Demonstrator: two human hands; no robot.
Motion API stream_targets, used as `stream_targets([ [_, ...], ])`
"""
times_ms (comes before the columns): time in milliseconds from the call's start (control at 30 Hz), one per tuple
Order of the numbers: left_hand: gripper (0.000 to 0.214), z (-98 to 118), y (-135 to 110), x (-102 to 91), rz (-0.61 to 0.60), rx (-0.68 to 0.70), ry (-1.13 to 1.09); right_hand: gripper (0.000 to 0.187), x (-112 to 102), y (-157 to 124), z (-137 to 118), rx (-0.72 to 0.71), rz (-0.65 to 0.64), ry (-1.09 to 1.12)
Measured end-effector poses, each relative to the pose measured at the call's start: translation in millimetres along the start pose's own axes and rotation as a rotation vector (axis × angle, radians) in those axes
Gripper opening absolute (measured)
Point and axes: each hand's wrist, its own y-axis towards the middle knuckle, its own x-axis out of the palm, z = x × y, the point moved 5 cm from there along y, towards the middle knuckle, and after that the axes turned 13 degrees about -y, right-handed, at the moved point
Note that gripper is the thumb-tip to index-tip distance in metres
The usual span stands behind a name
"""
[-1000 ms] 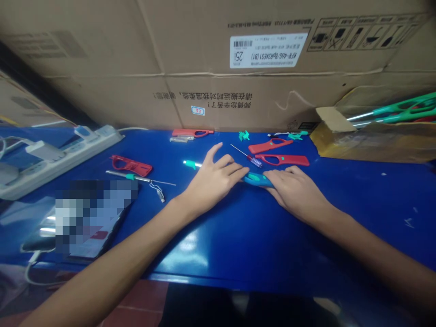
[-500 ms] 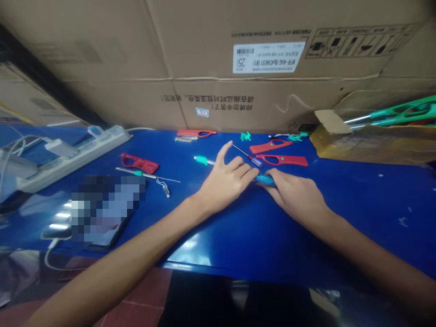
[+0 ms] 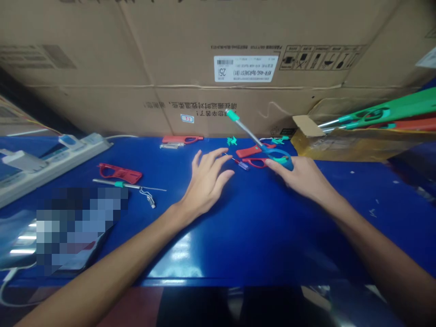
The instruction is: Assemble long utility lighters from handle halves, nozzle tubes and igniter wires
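In my right hand [image 3: 301, 175] is a blue long-nosed lighter [image 3: 249, 132], held by its handle. Its metal tube points up and to the left, with a green tip. My left hand [image 3: 207, 184] is apart from it, over the table, its fingers spread and holding nothing. Just beyond the left fingertips lies a screwdriver [image 3: 243, 165] with a clear purplish handle. Red handle shells [image 3: 248, 152] lie behind the lighter, partly hidden by it. Small green plastic pieces [image 3: 232, 141] are at the back near the cardboard.
At left lie a red handle shell [image 3: 121, 173] and a metal tube with wires [image 3: 131, 185]. A power strip [image 3: 81, 147] and a blurred-out device [image 3: 78, 240] are further left. An open carton [image 3: 340, 147] at right holds green and red lighters. Large cardboard [image 3: 136, 109] stands behind.
My left hand has let go of the blue lighter and opened, moving left. My right hand has raised the lighter's tube upward. The view has shifted right.
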Motion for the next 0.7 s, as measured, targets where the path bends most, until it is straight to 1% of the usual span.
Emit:
stream_targets([
  [67, 0.04, -4.4, 0.1, 0.0, -0.006, -0.053, -0.047, 0.066, 6.7, 1.4, 3.8, 0.099, -0.08, 0.298],
  [133, 0.038, -4.0, -0.3, 2.1, -0.032, -0.069, -0.069, 0.07, 13.3, 0.8, 3.2, 0.195, -0.156, 0.634],
  [200, 0.037, -1.1, -0.8, 5.6, -0.075, -0.063, -0.087, 0.068, 17.5, -1.0, -2.9, 0.239, -0.216, 0.905],
  [233, 0.036, 0.5, -1.0, 7.4, -0.098, -0.054, -0.094, 0.066, 19.4, -2.3, -6.7, 0.251, -0.251, 0.996],
  [333, 0.034, 2.1, -1.1, 9.7, -0.127, -0.043, -0.106, 0.062, 25.2, -6.4, -14.7, 0.299, -0.344, 1.13],
  [433, 0.032, -1.6, -0.3, 7.3, -0.088, -0.077, -0.095, 0.065, 32.3, -9.3, -18.3, 0.359, -0.446, 1.229],
  [500, 0.031, -0.9, 0.1, 6.5, -0.077, -0.063, -0.085, 0.065, 36.5, -9.8, -19.6, 0.41, -0.494, 1.325],
  [633, 0.028, 15.7, -2.0, 13.0, -0.146, 0.071, -0.102, 0.065, 42.5, -9.2, -24.6, 0.466, -0.506, 1.516],
  [667, 0.029, 21.3, -3.2, 15.5, -0.161, 0.108, -0.115, 0.065, 45.1, -10.4, -27.1, 0.472, -0.53, 1.537],
  [700, 0.036, 26.6, -4.5, 17.9, -0.169, 0.144, -0.128, 0.065, 48.4, -12.9, -30.5, 0.476, -0.574, 1.541],
])
